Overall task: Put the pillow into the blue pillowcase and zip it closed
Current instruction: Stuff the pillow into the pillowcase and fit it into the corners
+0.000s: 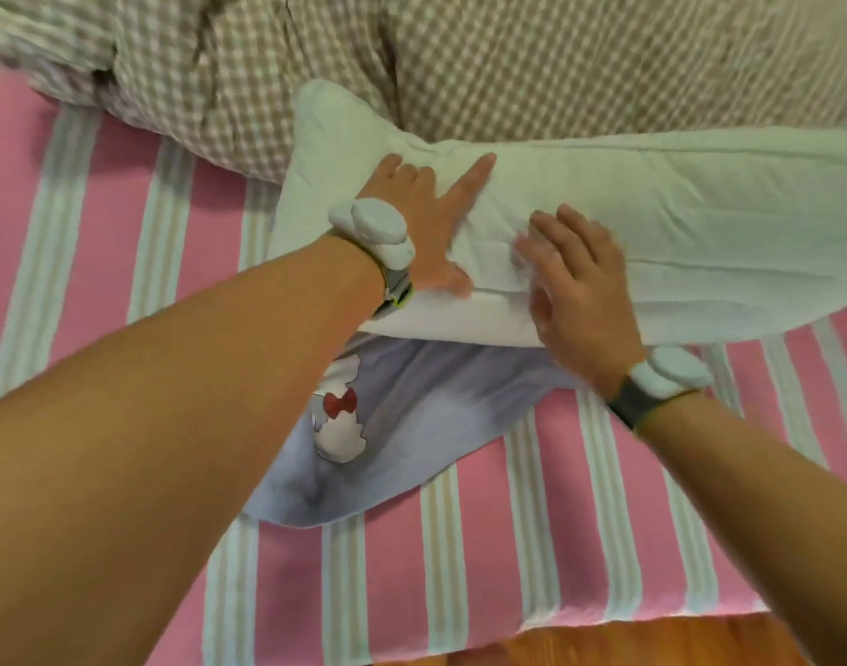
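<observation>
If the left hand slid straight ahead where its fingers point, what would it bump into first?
Probably the brown checked blanket bunched behind the white pillow. The left hand already lies flat on that pillow; depth is unclear.

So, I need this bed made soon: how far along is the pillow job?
Early. Nothing is finished: the white pillow lies on top of the blue pillowcase, not inside it. In hand: the left hand presses flat on the pillow, the right hand rests at its near edge. Left: inserting the pillow and zipping; no zip is visible.
</observation>
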Available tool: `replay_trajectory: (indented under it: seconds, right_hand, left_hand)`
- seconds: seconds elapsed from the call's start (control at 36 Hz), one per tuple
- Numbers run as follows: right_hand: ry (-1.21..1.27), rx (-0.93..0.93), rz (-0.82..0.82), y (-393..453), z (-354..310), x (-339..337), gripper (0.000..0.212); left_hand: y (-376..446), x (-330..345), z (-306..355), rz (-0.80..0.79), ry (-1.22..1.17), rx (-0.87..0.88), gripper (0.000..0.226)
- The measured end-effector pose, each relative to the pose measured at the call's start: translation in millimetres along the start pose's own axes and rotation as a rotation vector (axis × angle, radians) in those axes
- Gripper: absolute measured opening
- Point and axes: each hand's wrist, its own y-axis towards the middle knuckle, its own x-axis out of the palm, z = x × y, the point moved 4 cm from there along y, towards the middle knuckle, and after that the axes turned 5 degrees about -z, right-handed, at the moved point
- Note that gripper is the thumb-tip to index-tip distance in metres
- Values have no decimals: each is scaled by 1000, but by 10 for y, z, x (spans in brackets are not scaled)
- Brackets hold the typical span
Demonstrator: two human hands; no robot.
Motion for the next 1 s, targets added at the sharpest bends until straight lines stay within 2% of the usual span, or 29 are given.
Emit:
replay_trajectory:
  seconds: [0.06, 0.08, 0.11, 0.17, 0.19, 0.22, 0.28, 0.33, 0.42, 0.47, 0.5, 0.53, 0.56, 0.58, 0.61, 0.64, 0.69, 0.78, 0.81, 0.83, 0.89, 0.97, 1.0]
  right_hand:
    - [148, 175, 48, -419, -125, 9, 32]
    - [223, 345, -10, -716, -151, 206, 29]
    - [318, 564, -85, -983, -74, 390, 29]
    - [581, 1161, -203, -1469, 74, 761, 39]
    - [753, 1476, -224, -1692, 137, 938, 42]
    - [971, 1745, -250, -1830, 131, 1075, 36]
    - [1294, 1892, -204, -1821, 182, 1262, 11]
    - [1352, 1814, -154, -1658, 280, 1436, 11]
    - [1553, 1754, -155, -1445, 279, 1722, 26]
    - [1307, 1634, -427, -1365, 252, 1586, 28]
    - [1075, 1463, -530, -1309, 252, 1447, 29]
    - [865, 1402, -579, -1262, 229, 1313, 30]
    - [761, 1356, -561, -1330, 284, 1181, 30]
    - [767, 1425, -483, -1407, 277, 1018, 32]
    - [666, 1487, -496, -1621, 254, 858, 34]
    - [571, 1499, -524, -1848, 280, 807, 35]
    - [402, 1477, -691, -2396, 226, 597, 31]
    - [360, 1568, -676, -3092, 222, 572, 29]
    - [325, 1544, -720, -3201, 204, 618, 23]
    - [342, 1538, -734, -3236, 201, 650, 15]
    - [361, 1504, -768, -3268, 155, 735, 24]
    - [241, 1399, -920, -3382, -63, 712, 26]
    - [214, 1312, -1020, -3387, -182, 688, 26]
  left_hand:
    - [102, 20, 4, -64, 97, 8, 123]
    - [85, 61, -11, -80, 130, 0, 120]
    - [101, 80, 37, -81, 156, 2, 115]
    - [64, 87, 96, -13, 218, 32, 103]
    - [75, 94, 150, 25, 235, 69, 97]
    - [83, 113, 198, 51, 258, 103, 94]
    - [113, 137, 232, 50, 294, 153, 95]
    - [149, 166, 185, 13, 278, 124, 94]
    - [162, 136, 141, -9, 275, 57, 89]
    - [136, 21, 193, -20, 321, 87, 70]
    - [111, -31, 226, -28, 345, 130, 57]
    - [87, -115, 218, -24, 373, 157, 43]
    - [81, -116, 241, -10, 391, 172, 31]
    - [47, -264, 221, -18, 419, 174, 23]
    - [-12, -380, 211, -11, 423, 186, 19]
    - [23, -482, 217, 21, 419, 189, 18]
    - [-35, -798, 245, 57, 385, 204, 20]
    - [-15, -965, 290, 158, 291, 207, 35]
    - [-22, -933, 327, 164, 251, 225, 41]
    - [-52, -892, 347, 155, 224, 232, 40]
    - [-129, -730, 350, 108, 244, 207, 30]
    - [-305, -476, 288, 53, 286, 156, 23]
    - [-345, -445, 250, 52, 299, 153, 22]
